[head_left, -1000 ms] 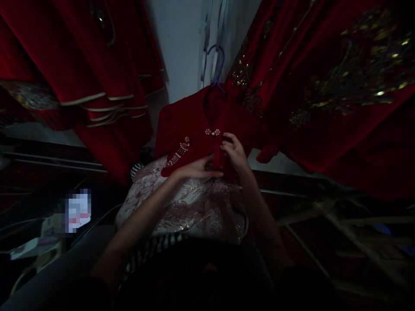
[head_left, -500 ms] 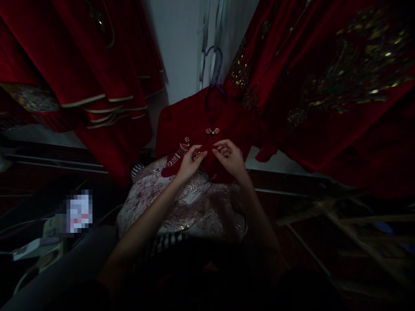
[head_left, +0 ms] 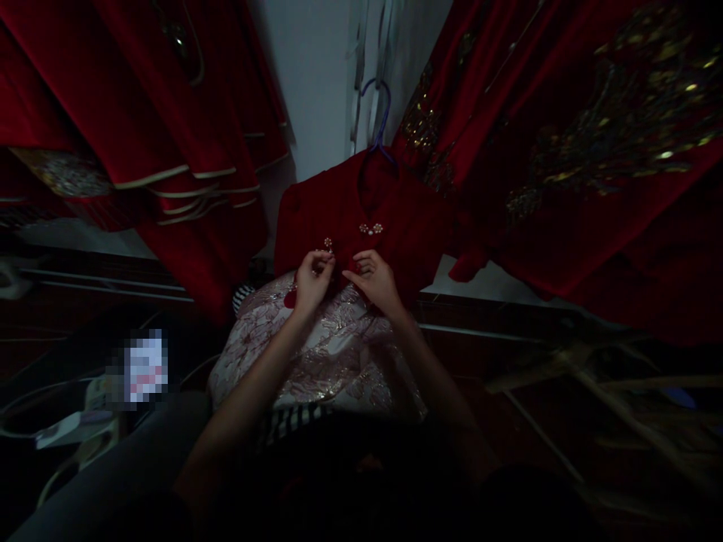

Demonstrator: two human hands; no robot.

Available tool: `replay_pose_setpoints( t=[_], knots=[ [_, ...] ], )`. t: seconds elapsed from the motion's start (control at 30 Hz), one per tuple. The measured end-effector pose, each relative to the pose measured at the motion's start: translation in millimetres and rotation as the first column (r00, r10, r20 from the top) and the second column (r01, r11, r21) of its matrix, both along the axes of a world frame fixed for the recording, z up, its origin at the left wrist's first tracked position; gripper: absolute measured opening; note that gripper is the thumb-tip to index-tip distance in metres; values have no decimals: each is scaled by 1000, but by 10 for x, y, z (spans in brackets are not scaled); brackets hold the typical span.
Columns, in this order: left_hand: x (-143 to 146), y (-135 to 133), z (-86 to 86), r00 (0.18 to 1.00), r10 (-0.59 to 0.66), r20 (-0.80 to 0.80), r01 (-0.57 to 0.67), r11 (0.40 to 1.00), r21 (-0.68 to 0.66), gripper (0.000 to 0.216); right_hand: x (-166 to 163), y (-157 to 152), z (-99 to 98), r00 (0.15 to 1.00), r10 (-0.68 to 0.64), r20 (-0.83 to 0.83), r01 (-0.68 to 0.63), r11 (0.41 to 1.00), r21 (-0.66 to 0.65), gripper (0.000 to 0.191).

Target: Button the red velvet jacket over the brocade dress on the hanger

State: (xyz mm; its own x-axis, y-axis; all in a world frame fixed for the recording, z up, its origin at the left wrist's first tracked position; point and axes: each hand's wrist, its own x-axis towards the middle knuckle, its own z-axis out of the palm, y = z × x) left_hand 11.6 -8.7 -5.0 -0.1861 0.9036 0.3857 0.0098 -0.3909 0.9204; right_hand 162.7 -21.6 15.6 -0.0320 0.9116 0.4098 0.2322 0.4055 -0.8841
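A red jacket hangs on a purple hanger, with a beaded clasp at its neckline. My left hand is closed in a pinch over the jacket's front, just below a beaded flower ornament. It covers most of the beaded strands, and what it grips is too small to make out. To its right, my right hand is curled with thumb and fingers close together. A tiny red spot shows by its fingertips, but I cannot tell what it is.
Pink-and-silver brocade fabric lies beneath my forearms. Red garments hang at left, and gold-sequined red cloth hangs at right. A lit, blurred-out screen and cables are at lower left. Wooden bars stand at lower right.
Both hands have moved left across the jacket. My left hand now covers the hanging beaded strands that showed before. The view has shifted slightly.
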Motion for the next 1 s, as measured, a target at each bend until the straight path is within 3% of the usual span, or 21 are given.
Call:
replay_pose_setpoints(
  t=[0.1,0.27,0.33,0.57,0.83,1.0],
  knots=[
    [-70,193,-60,999,43,-19,-42,997,66,28,14,76,15,1000,-21,-5,21,1000,-9,38],
    [-62,394,-127,1000,-14,-6,14,1000,20,34,-75,191,-34,987,102,-126,-119,983,-137,47],
    [-36,418,-125,1000,-9,29,9,1000,2,34,-139,241,-68,978,86,-188,-114,983,-142,46],
    [-27,388,-89,996,-52,72,53,999,-11,28,-322,376,-132,968,-49,-245,35,998,-61,39],
    [-85,319,-30,992,-71,108,76,996,-43,29,-365,406,-252,971,-107,-216,111,994,7,37],
    [-101,308,17,997,-58,59,60,998,-32,30,-385,388,-230,976,-124,-181,140,987,80,32]
  ],
)
